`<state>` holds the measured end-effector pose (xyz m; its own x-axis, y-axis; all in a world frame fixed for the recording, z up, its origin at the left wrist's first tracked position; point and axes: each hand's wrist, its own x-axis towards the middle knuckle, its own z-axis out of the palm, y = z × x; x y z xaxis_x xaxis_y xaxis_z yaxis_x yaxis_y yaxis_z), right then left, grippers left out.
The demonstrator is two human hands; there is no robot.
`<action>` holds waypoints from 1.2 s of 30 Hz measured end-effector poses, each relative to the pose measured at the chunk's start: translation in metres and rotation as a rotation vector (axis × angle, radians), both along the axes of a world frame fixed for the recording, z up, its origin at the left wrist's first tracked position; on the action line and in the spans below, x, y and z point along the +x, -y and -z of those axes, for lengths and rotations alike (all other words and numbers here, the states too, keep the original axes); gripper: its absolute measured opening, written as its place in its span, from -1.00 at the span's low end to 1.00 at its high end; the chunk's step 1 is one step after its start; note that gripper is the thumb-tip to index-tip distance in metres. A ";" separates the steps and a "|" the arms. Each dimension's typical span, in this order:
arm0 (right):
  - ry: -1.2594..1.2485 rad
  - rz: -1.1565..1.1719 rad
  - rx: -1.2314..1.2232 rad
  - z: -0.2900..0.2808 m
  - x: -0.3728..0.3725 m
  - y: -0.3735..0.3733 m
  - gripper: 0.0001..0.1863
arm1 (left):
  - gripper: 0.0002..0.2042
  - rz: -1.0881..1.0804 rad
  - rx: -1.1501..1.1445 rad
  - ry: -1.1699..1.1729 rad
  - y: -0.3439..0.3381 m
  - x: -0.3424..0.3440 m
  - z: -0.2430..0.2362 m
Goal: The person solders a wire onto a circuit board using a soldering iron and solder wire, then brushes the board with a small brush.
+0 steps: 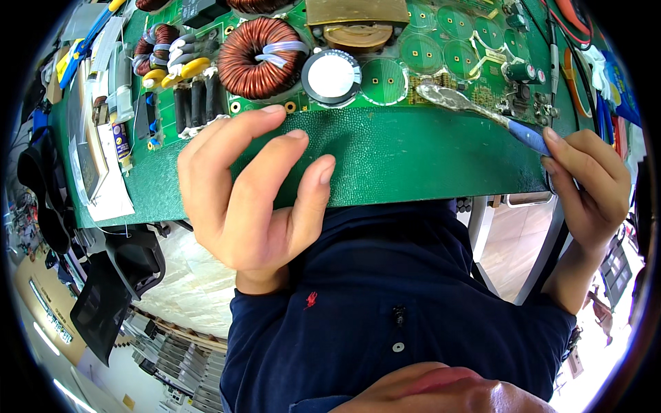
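Between the thumb and fingers of my right hand (591, 182) is the blue end of a worn toothbrush (492, 118). Its whitish, dirty-looking head lies over the front right part of a green circuit board (385, 82); the bristles are hard to make out. My left hand (255, 193) holds nothing, its fingers bent and spread above the green mat, fingertips close to the board's front edge. Just beyond them are a copper-wound toroid coil (256, 58) and a round capacitor with a white top (331, 78).
A brass-coloured transformer (358, 24) stands at the board's far middle. Small capacitors (521, 72) stand at its right. Left of the board lie a syringe (121, 89), a small tube (121, 143) and papers. The green mat (427, 165) reaches the table's near edge. Cables run at right.
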<state>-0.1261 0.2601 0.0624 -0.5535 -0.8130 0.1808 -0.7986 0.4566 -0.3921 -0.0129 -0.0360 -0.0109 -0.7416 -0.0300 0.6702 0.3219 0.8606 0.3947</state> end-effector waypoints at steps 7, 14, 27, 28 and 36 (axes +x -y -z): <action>0.100 0.126 -0.036 -0.009 0.000 -0.008 -0.76 | -0.78 0.020 -0.046 0.021 0.002 0.001 -0.005; 0.098 0.056 -0.031 -0.001 -0.003 -0.002 -0.75 | -0.77 0.026 -0.058 0.037 0.002 0.001 -0.005; 0.000 0.017 0.006 -0.001 -0.002 -0.001 -0.69 | -0.78 0.028 -0.054 0.026 0.003 0.001 -0.004; -0.002 0.019 0.014 -0.003 -0.002 -0.004 -0.69 | -0.78 0.027 -0.053 0.025 0.003 0.001 -0.004; -0.003 0.004 0.030 -0.003 -0.003 -0.006 -0.67 | -0.78 0.029 -0.051 0.016 0.003 0.001 -0.003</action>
<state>-0.1291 0.2659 0.0652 -0.5562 -0.8158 0.1584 -0.7980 0.4712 -0.3756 -0.0124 -0.0387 -0.0082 -0.7526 0.0256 0.6580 0.3406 0.8703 0.3557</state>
